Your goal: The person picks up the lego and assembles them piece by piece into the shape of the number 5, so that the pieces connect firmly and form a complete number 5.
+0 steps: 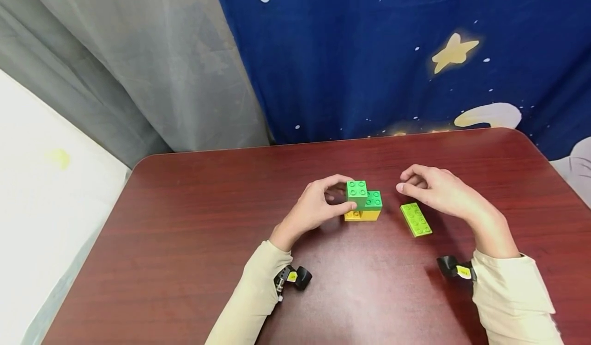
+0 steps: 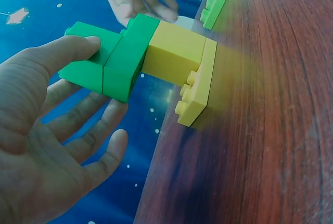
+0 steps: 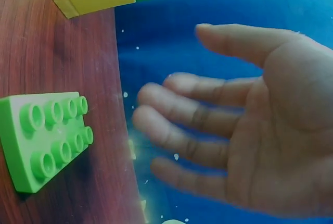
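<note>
A small stack of toy building blocks stands on the table. At its base lies a thin yellow block (image 2: pixel 200 91), with a thicker yellow block (image 2: pixel 177 52) on it. Over that sits a green block (image 2: pixel 130 60), and a smaller square green block (image 1: pixel 356 193) tops the stack. My left hand (image 1: pixel 318 204) pinches this top block between thumb and fingers. To the right, a flat lime-green block (image 1: pixel 416 219) with two rows of studs lies apart on the table. My right hand (image 1: pixel 436 188) hovers just beyond it, fingers loosely bent, holding nothing.
The dark red wooden table (image 1: pixel 194 252) has rounded far corners. Behind it hang a grey curtain (image 1: pixel 152 52) and a blue curtain (image 1: pixel 351 52) with stars. A white surface (image 1: pixel 41 191) borders the left side. Small black devices are strapped at both wrists.
</note>
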A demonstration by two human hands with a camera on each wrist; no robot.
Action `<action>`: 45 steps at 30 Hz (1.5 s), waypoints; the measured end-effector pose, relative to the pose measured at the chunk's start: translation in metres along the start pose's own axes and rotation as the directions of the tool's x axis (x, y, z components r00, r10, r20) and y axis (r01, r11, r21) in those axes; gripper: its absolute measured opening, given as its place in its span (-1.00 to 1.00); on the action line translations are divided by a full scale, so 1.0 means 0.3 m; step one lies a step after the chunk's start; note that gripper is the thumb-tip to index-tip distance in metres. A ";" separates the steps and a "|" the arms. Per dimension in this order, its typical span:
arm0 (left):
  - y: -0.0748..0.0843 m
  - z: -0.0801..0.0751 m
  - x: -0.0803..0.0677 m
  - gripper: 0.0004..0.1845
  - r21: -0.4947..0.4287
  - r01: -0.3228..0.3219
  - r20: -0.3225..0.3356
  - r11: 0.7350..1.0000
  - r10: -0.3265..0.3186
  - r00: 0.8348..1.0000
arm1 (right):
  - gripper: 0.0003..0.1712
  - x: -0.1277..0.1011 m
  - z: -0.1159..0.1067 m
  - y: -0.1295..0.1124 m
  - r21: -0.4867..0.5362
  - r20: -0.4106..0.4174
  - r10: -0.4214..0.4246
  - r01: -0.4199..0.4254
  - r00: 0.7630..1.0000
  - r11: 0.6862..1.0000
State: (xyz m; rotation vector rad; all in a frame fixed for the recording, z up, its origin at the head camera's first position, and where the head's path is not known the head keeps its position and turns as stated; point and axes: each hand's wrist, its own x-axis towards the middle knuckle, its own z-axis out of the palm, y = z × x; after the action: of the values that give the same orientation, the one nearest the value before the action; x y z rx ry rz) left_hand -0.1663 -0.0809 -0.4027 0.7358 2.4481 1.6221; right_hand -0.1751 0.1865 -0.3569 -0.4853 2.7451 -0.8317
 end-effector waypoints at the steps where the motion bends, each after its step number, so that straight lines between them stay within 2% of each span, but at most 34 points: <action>1: 0.001 0.000 0.001 -0.58 0.004 -0.003 0.001 1.000 0.003 1.000 | -0.47 0.000 -0.001 0.002 -0.018 0.012 0.020 -0.020 1.000 1.000; 4: 0.000 -0.001 0.003 -0.58 0.015 -0.006 0.001 1.000 0.006 1.000 | -0.33 0.000 -0.003 0.012 -0.077 0.043 0.088 -0.085 0.995 0.993; 7: 0.000 -0.001 0.005 -0.58 0.017 -0.005 0.004 1.000 0.005 1.000 | -0.29 0.000 0.002 0.019 -0.120 0.057 0.132 -0.125 0.990 0.985; 14: 0.003 -0.001 0.002 -0.58 0.024 -0.012 0.006 1.000 0.012 1.000 | -0.47 0.002 0.018 0.021 -0.216 0.087 0.193 -0.171 0.977 0.961; 20: 0.004 -0.002 0.003 -0.59 0.037 -0.021 0.005 0.999 0.021 1.000 | -0.51 0.000 0.025 0.018 -0.252 0.128 0.284 -0.246 0.950 0.936; 29: 0.005 -0.002 0.001 -0.59 0.027 -0.018 0.004 0.999 0.018 1.000 | -0.56 0.002 0.044 -0.004 -0.288 0.155 0.310 -0.257 0.938 0.923; 34: 0.001 -0.002 0.002 -0.59 0.018 -0.029 0.003 0.999 0.029 1.000 | -0.57 0.008 0.058 -0.011 -0.304 0.160 0.353 -0.294 0.922 0.906; 40: -0.001 -0.003 0.002 -0.58 0.008 -0.036 0.007 0.999 0.036 0.999 | -0.56 0.012 0.070 -0.014 -0.343 0.207 0.390 -0.306 0.897 0.888; 45: -0.004 0.000 0.002 -0.58 -0.010 -0.018 0.008 1.000 0.018 1.000 | -0.66 0.011 0.069 -0.011 -0.348 0.209 0.365 -0.280 0.907 0.895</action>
State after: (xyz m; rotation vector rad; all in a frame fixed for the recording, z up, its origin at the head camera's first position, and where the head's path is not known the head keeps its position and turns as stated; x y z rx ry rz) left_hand -0.1673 -0.0810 -0.4035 0.7638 2.4327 1.6327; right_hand -0.1708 0.1726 -0.3722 -0.1612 2.5998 -0.2301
